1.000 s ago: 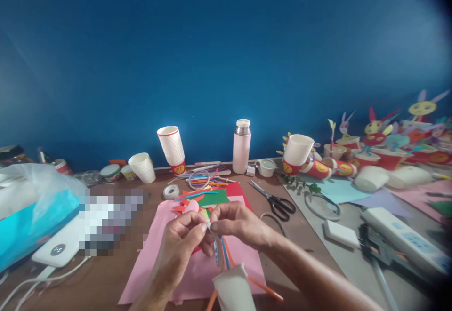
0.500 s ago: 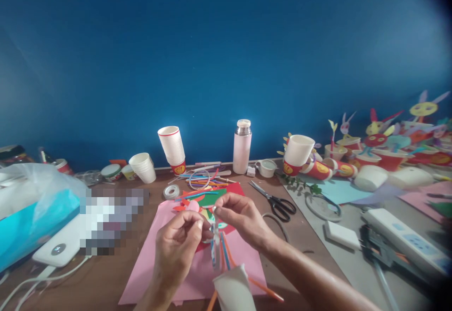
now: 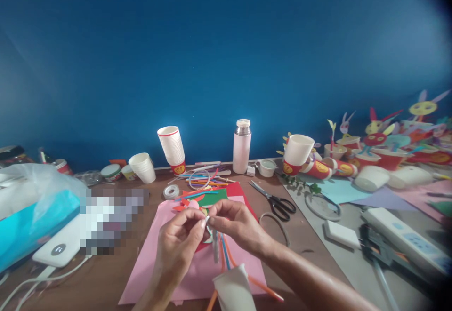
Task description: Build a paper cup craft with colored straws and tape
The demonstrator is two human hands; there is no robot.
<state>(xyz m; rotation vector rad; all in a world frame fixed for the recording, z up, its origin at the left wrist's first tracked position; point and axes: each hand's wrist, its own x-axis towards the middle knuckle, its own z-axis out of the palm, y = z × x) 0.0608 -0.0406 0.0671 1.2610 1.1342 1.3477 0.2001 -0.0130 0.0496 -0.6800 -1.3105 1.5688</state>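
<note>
Above a pink sheet (image 3: pixel 141 273), my left hand (image 3: pixel 180 245) and my right hand (image 3: pixel 240 224) meet with their fingertips at a small white piece (image 3: pixel 207 218). Both hands are closed in a pinch; the piece is too small to name. A greyish strip (image 3: pixel 216 247) hangs below the fingers of my right hand. Under it, orange and blue sticks (image 3: pixel 226 254) lie on the pink sheet, and a white paper cup (image 3: pixel 235 290) is at the bottom edge. Green paper (image 3: pixel 215 197) and red paper (image 3: pixel 236 189) lie just behind the hands.
Black scissors (image 3: pixel 278 205), a tape roll (image 3: pixel 171 192), stacked cups (image 3: pixel 171 146) and a pink bottle (image 3: pixel 242 148) stand or lie behind. On the right are a power strip (image 3: pixel 406 240) and cup figures (image 3: pixel 377 144). At left lie a power bank (image 3: pixel 58 250) and a plastic bag (image 3: pixel 38 207).
My right hand has moved left and slightly down, so its fingertips now meet those of my left hand at the white piece. My left hand has hardly moved.
</note>
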